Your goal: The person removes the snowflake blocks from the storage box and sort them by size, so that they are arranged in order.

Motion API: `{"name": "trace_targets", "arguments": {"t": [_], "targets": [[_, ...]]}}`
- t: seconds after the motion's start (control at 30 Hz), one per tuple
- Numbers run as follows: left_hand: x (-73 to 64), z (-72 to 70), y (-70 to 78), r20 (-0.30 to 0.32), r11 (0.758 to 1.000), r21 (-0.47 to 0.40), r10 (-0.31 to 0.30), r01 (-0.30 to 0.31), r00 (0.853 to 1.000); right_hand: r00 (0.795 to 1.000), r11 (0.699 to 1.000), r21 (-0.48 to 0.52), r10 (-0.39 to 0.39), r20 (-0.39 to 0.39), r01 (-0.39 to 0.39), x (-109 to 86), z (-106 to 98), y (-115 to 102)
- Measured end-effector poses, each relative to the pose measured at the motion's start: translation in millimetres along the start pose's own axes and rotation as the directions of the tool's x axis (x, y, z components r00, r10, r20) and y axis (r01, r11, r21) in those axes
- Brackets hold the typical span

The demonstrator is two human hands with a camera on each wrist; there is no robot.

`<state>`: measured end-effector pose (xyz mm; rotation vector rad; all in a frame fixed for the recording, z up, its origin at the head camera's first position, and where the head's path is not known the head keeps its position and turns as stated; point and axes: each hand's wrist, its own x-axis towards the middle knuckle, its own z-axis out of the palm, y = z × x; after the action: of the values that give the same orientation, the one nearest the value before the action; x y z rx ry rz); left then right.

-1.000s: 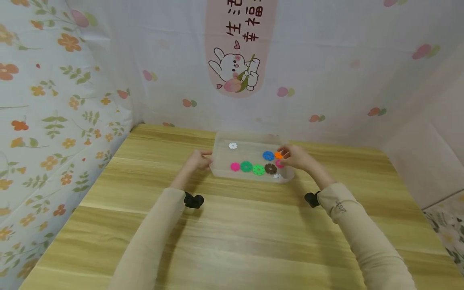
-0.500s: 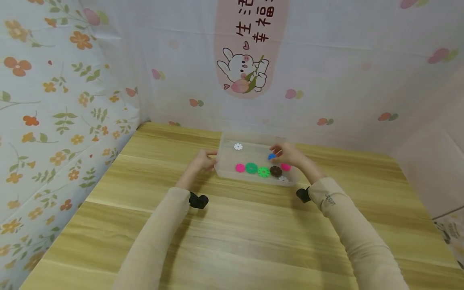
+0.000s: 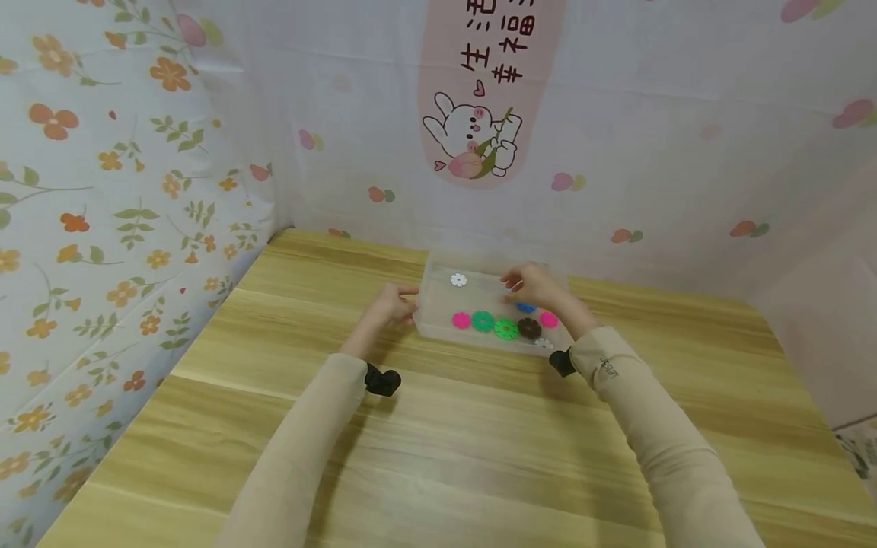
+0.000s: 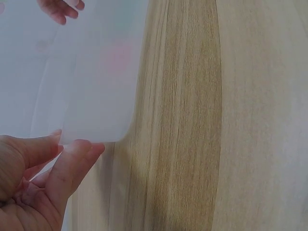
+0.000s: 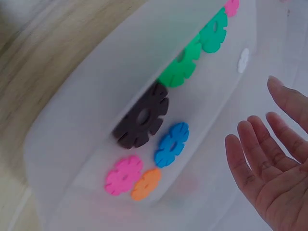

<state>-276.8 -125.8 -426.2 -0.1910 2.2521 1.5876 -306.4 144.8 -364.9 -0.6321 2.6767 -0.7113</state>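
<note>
A translucent plastic box (image 3: 452, 336) holds several flower-shaped plastic discs. My left hand (image 3: 393, 304) pinches the box's left end, thumb and fingers at its edge in the left wrist view. My right hand (image 3: 534, 285) hovers over the box's right half, fingers apart and holding nothing. Close to it in the right wrist view lie a blue disc (image 5: 172, 144), an orange disc (image 5: 146, 184) and a pink disc (image 5: 124, 175). The brown disc (image 5: 144, 115), light green disc (image 5: 183, 67) and teal disc (image 5: 214, 31) line up along the front wall.
One white disc (image 3: 458, 280) lies at the box's back left and another white disc (image 3: 543, 344) at its front right corner. A second pink disc (image 3: 461, 320) is at the front left. The wooden table (image 3: 438, 441) meets a printed cloth (image 3: 342, 114) behind the box.
My right hand has moved left, from over the orange and pink discs past the blue one. The left hand stays at the box's left end. The head view has shifted slightly.
</note>
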Motion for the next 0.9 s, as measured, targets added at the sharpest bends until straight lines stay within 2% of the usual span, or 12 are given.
{"name": "trace_targets", "arguments": {"t": [0.13, 0.2, 0.23, 0.27, 0.37, 0.4, 0.5, 0.6, 0.63, 0.7, 0.8, 0.9], "targets": [[41.5, -0.1, -30.4, -0.006, 1.0, -0.007, -0.01, 0.01, 1.0, 0.999, 0.999, -0.005, 0.037, 0.025, -0.037, 7.4, 1.0, -5.8], [69.3, -1.8, -53.4, 0.012, 0.997, -0.064, 0.039, -0.038, 0.999, 0.998, 0.999, -0.006, 0.051, 0.037, -0.051, 11.3, 1.7, -7.8], [66.7, -0.9, -50.0, 0.005, 0.999, -0.047, 0.008, -0.007, 1.0, 0.998, 0.998, -0.007, 0.055, 0.04, -0.055, 12.9, 1.7, -8.8], [70.6, -2.0, -54.9, 0.02, 0.996, -0.085, 0.042, -0.04, 0.999, 0.997, 0.998, -0.006, 0.06, 0.044, -0.06, 14.3, 1.8, -9.6], [44.6, -0.7, -34.8, 0.017, 0.995, -0.086, 0.045, -0.044, 0.999, 0.996, 0.997, -0.008, 0.074, 0.055, -0.074, 19.1, 2.4, -11.6], [48.5, -0.1, -38.0, 0.017, 0.995, -0.09, 0.045, -0.044, 0.999, 0.995, 0.997, -0.005, 0.077, 0.062, -0.077, 21.2, 2.8, -11.9], [10.4, 2.2, -8.9, -0.004, 0.999, -0.036, -0.013, 0.013, 1.0, 0.994, 0.997, 0.016, 0.073, 0.084, -0.075, 27.0, 4.5, -13.9], [0.6, 2.1, -4.5, -0.008, 0.999, -0.034, -0.015, 0.015, 1.0, 0.995, 0.998, 0.035, 0.054, 0.089, -0.058, 34.4, 7.6, -14.9], [-20.1, 3.0, 10.8, -0.014, 1.0, -0.018, -0.02, 0.02, 1.0, 0.994, 0.997, 0.038, 0.058, 0.089, -0.061, 36.4, 8.2, -15.9], [-20.1, 3.1, 8.0, -0.01, 0.999, -0.033, 0.006, -0.006, 1.0, 0.994, 0.997, 0.042, 0.061, 0.09, -0.065, 41.6, 9.8, -16.5], [26.1, 1.6, -27.5, 0.008, 0.995, -0.077, 0.061, -0.06, 0.998, 0.994, 0.997, 0.039, 0.056, 0.09, -0.06, 58.2, 14.5, -6.1], [73.2, 0.5, -62.2, 0.015, 0.993, -0.098, 0.065, -0.063, 0.998, 0.996, 0.998, 0.061, 0.023, 0.085, -0.029, 90.2, 27.0, 26.2]]}}
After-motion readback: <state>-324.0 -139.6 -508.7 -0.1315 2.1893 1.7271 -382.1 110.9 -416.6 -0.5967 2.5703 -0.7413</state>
